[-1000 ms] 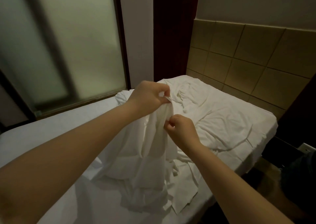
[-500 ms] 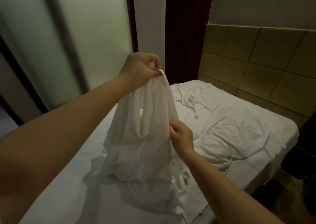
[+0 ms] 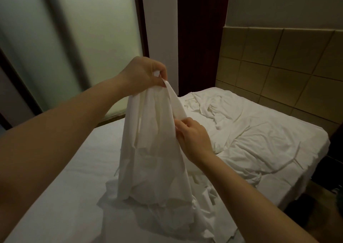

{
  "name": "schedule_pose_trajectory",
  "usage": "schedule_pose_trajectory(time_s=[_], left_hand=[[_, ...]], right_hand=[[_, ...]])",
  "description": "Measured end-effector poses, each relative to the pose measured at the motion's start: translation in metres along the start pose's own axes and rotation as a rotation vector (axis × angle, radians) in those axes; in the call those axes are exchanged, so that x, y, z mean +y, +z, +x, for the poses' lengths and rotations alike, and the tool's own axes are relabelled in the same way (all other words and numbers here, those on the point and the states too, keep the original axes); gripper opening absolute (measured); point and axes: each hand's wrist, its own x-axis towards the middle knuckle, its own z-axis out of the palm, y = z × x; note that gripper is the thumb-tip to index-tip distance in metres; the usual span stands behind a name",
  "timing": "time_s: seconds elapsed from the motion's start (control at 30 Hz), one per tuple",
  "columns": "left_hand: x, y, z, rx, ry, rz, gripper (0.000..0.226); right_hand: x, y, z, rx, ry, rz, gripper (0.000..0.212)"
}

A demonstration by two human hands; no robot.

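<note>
Dim bedroom: frosted window (image 3: 83, 38) to the left, tiled headboard (image 3: 278, 66) at the far right, bed (image 3: 65, 168) across the lower view.

Work in hand: sorting out a white cloth (image 3: 154, 150) over the bed.

- Left hand (image 3: 146, 74) was raised above the mattress, its grip clamped on the cloth's top edge, thumb against fingertips. Judged reason: holding it high lets the fabric hang under its own weight so that folds drop out and the edges show.
- Right hand (image 3: 193, 139) sat lower, on the right side of the hanging cloth, its grip pinched on the side edge. Judged reason: it was feeling along the hem for a corner or an opening. Which of the two could not be told.
- The cloth hung as a loose cone between the two hands. Its lower end lay bunched on the bed, touching the mattress, so only the upper part was carried.
- Crumpled bedding (image 3: 259, 140) lay on the far side near the headboard, apart from both hands and untouched.

Judgement: early step. The cloth was lifted but not yet spread or squared. The next move likely needs a second corner found before it can be opened out.
</note>
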Motion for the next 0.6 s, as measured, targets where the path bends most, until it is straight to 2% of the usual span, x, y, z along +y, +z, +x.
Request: schedule_pose_trajectory(time_s=[0.13, 0.37, 0.6], left_hand=[[-0.016, -0.004, -0.004, -0.062, 0.040, 0.046, 0.009], [-0.039, -0.001, -0.006, -0.143, 0.086, -0.016, 0.011], [-0.045, 0.005, -0.002, -0.154, 0.128, -0.050, 0.002]], right_hand=[[-0.011, 0.008, 0.011, 0.043, 0.070, -0.037, 0.045], [-0.016, 0.011, 0.018, 0.235, 0.072, 0.132, 0.028], [-0.015, 0.014, 0.021, 0.168, 0.210, 0.134, 0.019]])
